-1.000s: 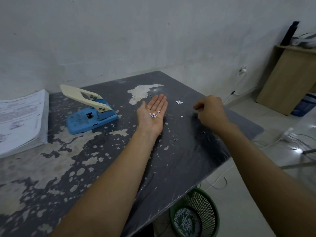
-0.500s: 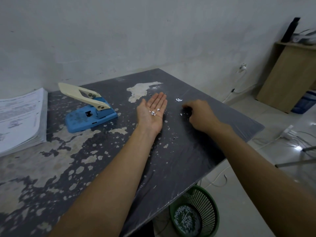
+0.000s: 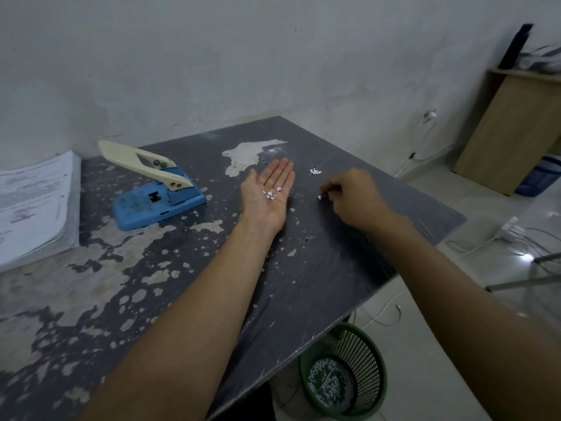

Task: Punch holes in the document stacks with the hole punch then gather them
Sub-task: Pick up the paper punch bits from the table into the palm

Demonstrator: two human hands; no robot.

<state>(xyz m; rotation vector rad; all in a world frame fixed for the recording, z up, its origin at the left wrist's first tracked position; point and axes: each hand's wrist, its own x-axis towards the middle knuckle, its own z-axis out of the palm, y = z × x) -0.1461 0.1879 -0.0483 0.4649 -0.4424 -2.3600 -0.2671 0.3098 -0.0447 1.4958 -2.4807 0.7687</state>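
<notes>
Resting palm-up on the dark, worn table (image 3: 303, 299) near the middle of the frame, the left hand (image 3: 268, 196) lies flat with its fingers straight and together, and a few small white paper bits (image 3: 271, 194) sit loose on the palm. To its right the right hand (image 3: 353, 197) is turned knuckles-up with the fingers curled down toward the tabletop; its fingertips come together at a white scrap (image 3: 319, 197) lying on the surface, but whether they actually pinch it cannot be told from this angle. A second small cluster of white scraps (image 3: 315, 171) lies on the table just above and left of that hand, apart from both hands.

The hole punch (image 3: 156, 189), with a blue base and a cream lever raised at a slant, stands on the table in the upper left of the frame, well apart from the left hand. At the far left edge of the frame a thick stack of printed documents (image 3: 33, 205) lies flat on the table, near the punch but not touching it.

Below the table's near right edge, in the lower right of the frame, a green mesh waste basket (image 3: 367, 360) stands on the pale floor with white paper bits in its bottom. A wooden cabinet (image 3: 510, 132) stands against the wall at the upper right, and white cables (image 3: 516, 235) trail across the floor at the right edge
</notes>
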